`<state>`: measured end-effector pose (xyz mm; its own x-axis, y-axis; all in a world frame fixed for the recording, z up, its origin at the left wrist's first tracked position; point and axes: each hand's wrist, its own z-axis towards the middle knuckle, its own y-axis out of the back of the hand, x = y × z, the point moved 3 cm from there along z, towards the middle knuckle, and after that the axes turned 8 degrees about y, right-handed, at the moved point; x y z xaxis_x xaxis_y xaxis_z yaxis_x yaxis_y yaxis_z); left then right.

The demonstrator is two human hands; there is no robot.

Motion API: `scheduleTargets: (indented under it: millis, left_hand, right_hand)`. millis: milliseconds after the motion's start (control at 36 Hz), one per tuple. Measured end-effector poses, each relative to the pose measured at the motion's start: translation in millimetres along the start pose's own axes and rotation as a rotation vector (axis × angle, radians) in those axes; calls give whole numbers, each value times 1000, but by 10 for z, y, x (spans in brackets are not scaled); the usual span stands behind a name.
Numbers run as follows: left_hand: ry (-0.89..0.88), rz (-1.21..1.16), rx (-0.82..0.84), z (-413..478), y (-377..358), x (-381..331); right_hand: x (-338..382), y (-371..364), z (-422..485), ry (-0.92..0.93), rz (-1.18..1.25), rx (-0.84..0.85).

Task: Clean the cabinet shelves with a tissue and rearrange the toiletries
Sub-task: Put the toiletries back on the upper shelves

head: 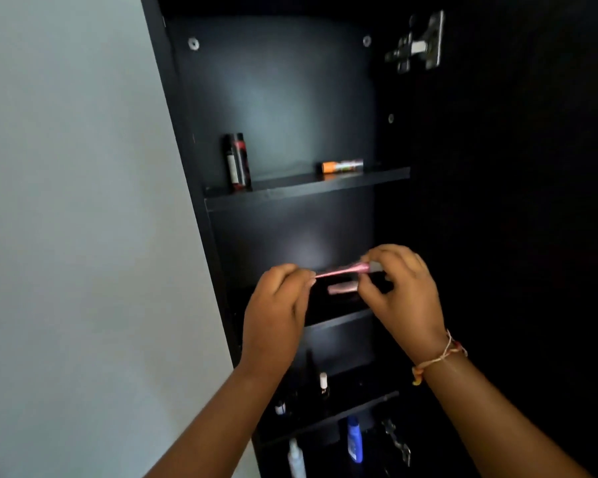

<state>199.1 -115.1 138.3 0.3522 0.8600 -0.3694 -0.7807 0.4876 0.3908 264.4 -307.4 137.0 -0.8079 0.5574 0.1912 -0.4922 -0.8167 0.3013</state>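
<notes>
Both my hands hold a slim pink tube (339,270) in front of the middle shelf of a black cabinet. My left hand (277,312) pinches its flat left end. My right hand (399,291) grips its capped right end. Behind the tube, a second pinkish tube (342,288) lies on the middle shelf (339,320). On the upper shelf (304,193) a dark spray can (237,162) stands at the left and an orange-capped tube (342,166) lies at the right. No tissue is in view.
Lower shelves hold small bottles, one with a white cap (323,381), a blue bottle (354,439) and a white bottle (296,458). The open cabinet door (518,201) with a metal hinge (416,43) is at the right. A pale wall (66,201) runs along the left.
</notes>
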Motion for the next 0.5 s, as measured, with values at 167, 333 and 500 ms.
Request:
scheduleTargets:
  millis: [167, 333, 500]
  left_hand:
    - [-87, -27, -102, 683, 215, -210]
    - [-177, 148, -198, 1290, 330, -306]
    - [-177, 288, -131, 1635, 367, -323]
  right_hand:
    - [54, 57, 774, 99, 43, -117]
    - [69, 78, 1379, 139, 13, -131]
    - [-44, -49, 1757, 135, -46, 49]
